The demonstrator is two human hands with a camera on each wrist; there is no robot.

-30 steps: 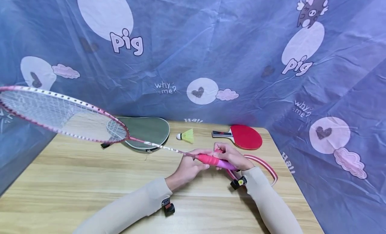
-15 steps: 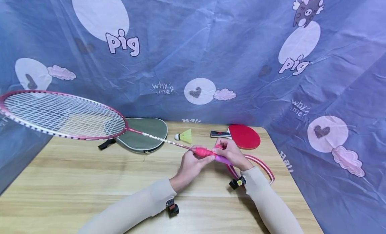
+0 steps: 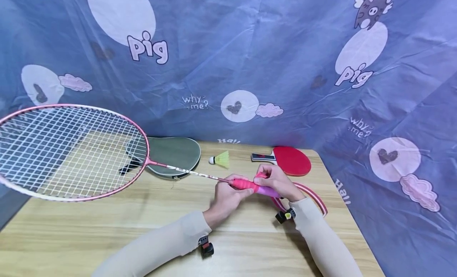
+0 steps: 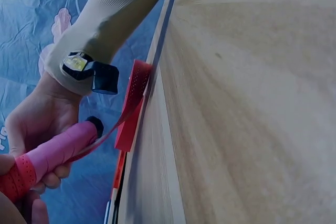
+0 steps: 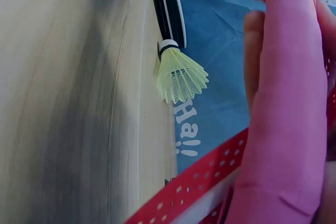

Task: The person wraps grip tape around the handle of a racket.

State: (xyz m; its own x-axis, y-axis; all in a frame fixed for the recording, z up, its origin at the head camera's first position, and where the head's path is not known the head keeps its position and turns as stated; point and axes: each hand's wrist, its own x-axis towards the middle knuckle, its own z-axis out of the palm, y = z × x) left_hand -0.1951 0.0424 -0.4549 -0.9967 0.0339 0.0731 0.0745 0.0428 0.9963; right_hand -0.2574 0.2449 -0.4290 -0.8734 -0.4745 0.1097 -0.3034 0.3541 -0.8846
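Observation:
A badminton racket (image 3: 192,172) is held above the table, its strung head toward the left. My left hand (image 3: 226,197) grips the handle's upper end, thumb along it, where red perforated grip tape (image 3: 242,184) is wrapped round. The lower part of the handle (image 4: 63,142) is bare of red tape and pink-purple, with a black butt end (image 4: 95,125). Beside the wrap's lower edge, my right hand (image 3: 280,183) pinches the red tape. A loose length of tape (image 5: 197,182) trails from there; in the head view it curves over the table at right.
On the wooden table (image 3: 250,245), a green racket case (image 3: 175,156) lies at the back. A yellow shuttlecock (image 3: 221,160) and a red table tennis bat (image 3: 292,161) lie to its right. A blue printed cloth (image 3: 200,70) hangs behind and at the sides.
The racket has turned about its shaft, so the strung face shows broader and its near rim sits lower. Both hands stay at the handle, the right shifting slightly around it.

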